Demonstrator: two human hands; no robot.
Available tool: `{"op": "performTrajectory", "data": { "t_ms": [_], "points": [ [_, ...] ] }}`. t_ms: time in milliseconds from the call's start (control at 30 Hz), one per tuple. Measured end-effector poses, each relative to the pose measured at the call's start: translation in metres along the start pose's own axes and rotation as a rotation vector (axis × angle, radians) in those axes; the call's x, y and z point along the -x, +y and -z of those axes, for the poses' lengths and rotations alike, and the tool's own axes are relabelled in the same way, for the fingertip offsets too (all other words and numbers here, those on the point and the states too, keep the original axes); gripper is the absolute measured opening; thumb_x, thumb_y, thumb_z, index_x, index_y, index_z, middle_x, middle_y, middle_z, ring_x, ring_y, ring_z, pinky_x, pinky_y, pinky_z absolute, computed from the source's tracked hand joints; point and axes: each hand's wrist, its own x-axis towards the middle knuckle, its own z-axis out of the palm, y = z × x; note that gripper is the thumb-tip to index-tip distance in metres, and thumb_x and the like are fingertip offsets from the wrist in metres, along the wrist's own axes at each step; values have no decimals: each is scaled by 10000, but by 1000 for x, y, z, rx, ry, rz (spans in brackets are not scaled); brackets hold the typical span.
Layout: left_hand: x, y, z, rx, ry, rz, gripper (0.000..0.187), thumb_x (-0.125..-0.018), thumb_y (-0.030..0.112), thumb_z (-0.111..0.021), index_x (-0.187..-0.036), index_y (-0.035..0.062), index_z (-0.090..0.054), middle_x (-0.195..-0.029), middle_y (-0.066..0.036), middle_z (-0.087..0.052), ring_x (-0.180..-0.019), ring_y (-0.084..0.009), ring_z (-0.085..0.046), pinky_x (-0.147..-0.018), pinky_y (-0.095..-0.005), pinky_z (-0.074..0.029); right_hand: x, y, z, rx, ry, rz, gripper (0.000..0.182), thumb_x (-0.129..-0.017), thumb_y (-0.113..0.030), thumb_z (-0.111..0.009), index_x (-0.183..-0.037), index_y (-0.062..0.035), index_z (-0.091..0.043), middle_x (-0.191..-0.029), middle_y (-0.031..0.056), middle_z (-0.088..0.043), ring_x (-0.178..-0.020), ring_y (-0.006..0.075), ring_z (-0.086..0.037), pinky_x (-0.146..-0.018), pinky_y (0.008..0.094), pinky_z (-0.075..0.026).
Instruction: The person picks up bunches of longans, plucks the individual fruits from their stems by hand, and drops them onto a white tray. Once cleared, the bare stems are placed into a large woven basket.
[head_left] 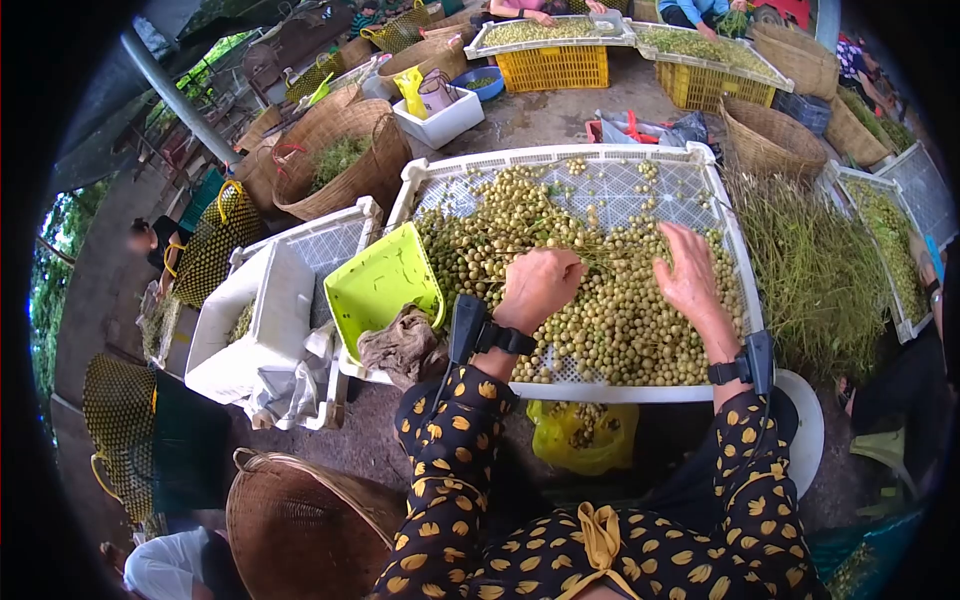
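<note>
A white mesh tray [560,152] in front of me holds a heap of small round yellow-brown fruits [620,330] with thin twigs among them. My left hand [540,287] is closed in a fist over the middle of the heap; what it grips, if anything, is hidden. To its right, my right hand [690,280] hovers at the fruits with thumb and fingers apart and nothing visible in it. A lime-green plastic scoop-like bin [385,285] leans at the tray's left edge, with a crumpled brown cloth [403,345] against it.
Bare stems [810,270] are piled right of the tray. A white foam box [235,330] stands left, a wicker basket [300,520] below it. Under the tray hangs a yellow bag [585,437]. Other people's hands [540,18] work at trays on yellow crates [553,70] behind.
</note>
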Motion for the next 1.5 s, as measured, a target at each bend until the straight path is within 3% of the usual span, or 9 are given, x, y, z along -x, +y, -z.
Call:
{"op": "performTrajectory", "data": {
  "t_ms": [100, 200, 300, 700, 933, 1000, 1167, 1267, 1500],
  "points": [
    [1, 5, -5, 64, -61, -26, 136, -784, 217, -623, -758, 88, -656, -668, -99, -623, -593, -289, -602, -534, -374, -474, 6, -38, 12, -202, -184, 168, 428, -856, -198, -552, -1252, -65, -456, -1329, 155, -421, -1283, 310, -320, -1092, 440, -193],
    [2, 5, -8, 151, -136, -35, 138, -778, 191, -641, -755, 55, -646, -683, -102, -634, -596, -262, -611, -539, -348, -472, 10, -26, -11, -449, -308, 96, 244, -858, -170, -562, -1056, -31, -598, -1008, 137, -636, -973, 293, -595, -808, 389, -467],
    [3, -1, -4, 309, -189, -10, 131, -786, 160, -641, -784, 29, -648, -697, -108, -641, -604, -223, -621, -546, -318, -473, 13, -12, -10, -583, -271, 60, 201, -901, -148, -526, -1036, -31, -619, -669, -6, -557, -583, 98, -489, -525, 261, -415],
    [-5, -1, -20, 519, -198, -75, 114, -801, 121, -643, -842, 15, -656, -714, -86, -642, -621, -136, -603, -563, -269, -470, 7, 25, 51, -716, -620, -370, 191, -885, -206, -545, -934, -59, -656, -588, -41, -490, -459, 44, -407, -386, 191, -329],
    [-7, -6, -15, 492, -179, -77, 99, -800, 107, -630, -841, 21, -657, -713, -88, -641, -609, -154, -603, -556, -274, -469, -1, 39, 34, -598, -156, -169, 256, -827, -277, -628, -963, -61, -646, -734, 39, -585, -609, 113, -521, -561, 274, -452],
    [-8, 8, -17, 480, -191, -90, 92, -808, 94, -604, -835, 21, -652, -699, -102, -634, -597, -158, -603, -553, -278, -470, -2, -26, 61, -525, -507, -378, 319, -793, -301, -665, -1007, -67, -631, -755, 38, -589, -693, 164, -565, -642, 307, -474],
    [-6, 12, -24, 460, -160, -90, 62, -808, 64, -603, -828, 22, -644, -683, -108, -626, -579, -152, -595, -546, -273, -465, 8, 0, -1, -137, -253, 241, 289, -810, -274, -638, -990, -48, -629, -681, 70, -553, -631, 219, -553, -595, 329, -469],
    [-7, -5, -25, 508, -45, -52, 76, -824, 28, -565, -834, 18, -640, -732, -58, -648, -596, -110, -573, -529, -255, -459, 0, 28, 9, -47, -330, -223, 274, -847, -283, -581, -963, -41, -638, -776, 108, -583, -725, 244, -572, -658, 355, -473],
    [-10, -12, -46, 1059, 47, 507, 107, -928, 123, -443, -901, 50, -516, -813, -73, -648, -685, -117, -602, -551, -235, -425, 24, 60, -33, 129, -176, -151, 267, -813, -239, -613, -982, -33, -623, -939, 147, -585, -876, 298, -548, -800, 407, -441]
  ]
}}
